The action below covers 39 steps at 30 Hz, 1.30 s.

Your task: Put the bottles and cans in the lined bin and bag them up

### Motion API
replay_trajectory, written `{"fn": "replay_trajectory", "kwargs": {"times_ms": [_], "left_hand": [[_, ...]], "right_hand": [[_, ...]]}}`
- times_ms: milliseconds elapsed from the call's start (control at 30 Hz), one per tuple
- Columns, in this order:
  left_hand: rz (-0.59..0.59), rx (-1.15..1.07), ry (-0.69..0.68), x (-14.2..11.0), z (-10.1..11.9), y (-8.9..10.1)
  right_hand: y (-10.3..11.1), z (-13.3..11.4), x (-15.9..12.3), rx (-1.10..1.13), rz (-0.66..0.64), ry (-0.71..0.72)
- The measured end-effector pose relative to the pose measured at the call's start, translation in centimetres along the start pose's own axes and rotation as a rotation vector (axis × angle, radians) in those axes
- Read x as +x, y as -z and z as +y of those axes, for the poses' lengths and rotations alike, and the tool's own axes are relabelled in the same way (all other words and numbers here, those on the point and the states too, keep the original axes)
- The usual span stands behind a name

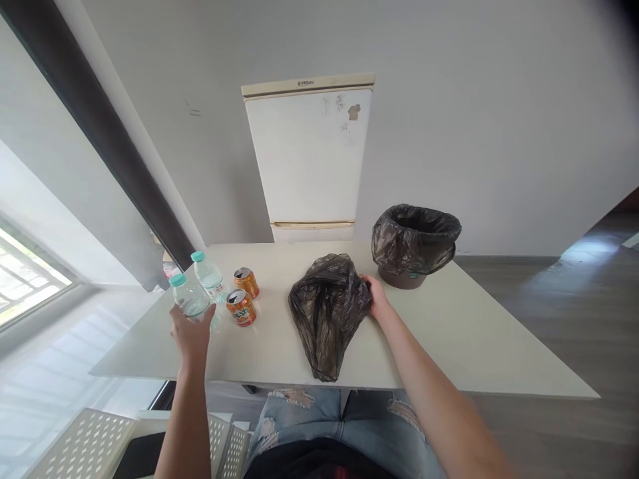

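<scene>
On the left of the table, my left hand (192, 332) is around the nearer clear plastic bottle (193, 301), with thumb and fingers at its sides. The hand hides the bottle's lower part. Just behind it stands a second clear bottle (208, 276), also with a teal cap. Two orange drink cans (240, 309) stand to the right of the bottles, one behind the other. In the middle, my right hand (377, 297) grips the right edge of a dark, see-through plastic bag (327, 313). The bag lies loosely spread, its mouth partly open; some fingers are hidden by it.
A bin (402, 278) lined with another black bag stands at the table's back right. Past the white table (479, 332) is a white fridge (309, 153) against the grey wall. A perforated plastic crate (82, 442) sits below the table at lower left, near the window.
</scene>
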<state>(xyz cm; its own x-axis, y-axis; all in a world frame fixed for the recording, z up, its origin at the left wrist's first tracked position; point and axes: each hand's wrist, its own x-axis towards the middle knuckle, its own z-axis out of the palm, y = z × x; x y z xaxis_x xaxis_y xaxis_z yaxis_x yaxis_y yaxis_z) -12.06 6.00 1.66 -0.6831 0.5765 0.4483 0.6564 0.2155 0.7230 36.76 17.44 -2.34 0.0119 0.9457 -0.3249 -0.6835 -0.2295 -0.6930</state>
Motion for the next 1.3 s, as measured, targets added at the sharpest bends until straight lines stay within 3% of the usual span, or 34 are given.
{"fn": "replay_trajectory", "kwargs": {"times_ms": [167,500,567,633,733,800,833,900,1033,1067,1133,1167,1233,1300], "left_hand": [[-0.131,0.102,0.126,-0.7,-1.3,-0.3],[-0.254,0.102,0.195,-0.7,-0.7,0.8],[-0.195,0.130,0.175,-0.7,0.1,1.8],[-0.050,0.179,0.108,-0.9,1.5,3.2],[0.226,0.130,-0.069,-1.8,4.6,5.5],[0.293,0.009,-0.204,-3.0,7.0,6.3],[0.269,-0.045,-0.272,-3.9,8.2,6.3],[0.095,-0.131,-0.402,-6.1,10.3,5.4],[-0.535,-0.215,-0.648,-11.2,12.5,1.0],[-0.622,-0.189,-0.675,-12.4,12.5,-0.4],[-0.738,-0.123,-0.697,-14.2,12.1,-2.9],[-0.760,-0.086,-0.698,-14.8,11.7,-3.9],[-0.777,-0.023,-0.686,-15.5,10.9,-5.4],[-0.779,0.003,-0.660,-15.5,10.3,-6.1]], "right_hand": [[-0.2,-0.1,-0.2,0.007,0.011,0.001],[-0.5,-0.2,-0.9,-0.045,-0.037,0.020],[-0.6,-0.2,-1.0,-0.052,-0.045,0.043],[-0.7,-0.3,-1.1,-0.055,-0.050,0.082],[-0.9,-0.6,-1.4,-0.057,-0.079,0.162],[-1.1,-0.8,-1.8,-0.062,-0.124,0.209],[-1.2,-1.0,-2.1,-0.068,-0.153,0.226],[-1.4,-1.4,-2.9,-0.084,-0.209,0.245],[-1.7,-1.6,-4.8,-0.184,-0.429,0.185],[-1.7,-1.5,-5.2,-0.221,-0.507,0.131],[-1.7,-1.1,-5.6,-0.290,-0.625,0.015],[-1.7,-0.9,-5.5,-0.306,-0.624,-0.002],[-1.7,-0.6,-5.0,-0.285,-0.509,0.101],[-1.6,-0.6,-4.0,-0.207,-0.331,0.294]]}}
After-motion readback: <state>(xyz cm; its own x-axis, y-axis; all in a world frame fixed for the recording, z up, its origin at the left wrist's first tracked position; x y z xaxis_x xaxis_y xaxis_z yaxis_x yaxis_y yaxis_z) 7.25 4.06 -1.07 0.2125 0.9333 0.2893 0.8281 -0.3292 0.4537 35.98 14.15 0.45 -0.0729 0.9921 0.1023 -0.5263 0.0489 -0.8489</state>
